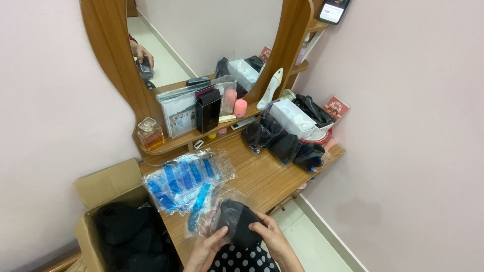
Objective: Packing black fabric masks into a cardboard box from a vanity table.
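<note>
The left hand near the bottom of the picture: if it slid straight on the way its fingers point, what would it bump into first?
The left hand points up and to the right, and its fingers already touch the black item held in a clear plastic bag. That comes first; beyond it lies the wooden tabletop, though depth is hard to judge.

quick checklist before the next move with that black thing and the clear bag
1. Both hands on the black item: ok. Left hand grips its lower left edge, right hand its right side.
2. Clear bag around the item: cannot tell whether the item is fully inside or partly out.
3. Room on the wooden tabletop: ok, bare wood lies between the hands and the bagged black items at the back.
4. Stack of blue-striped clear bags within reach: ok, it lies flat just left of the hands.
5. Cardboard box open: ok, flaps up, dark items inside.
6. Perfume bottle upright on the shelf: ok.
</note>
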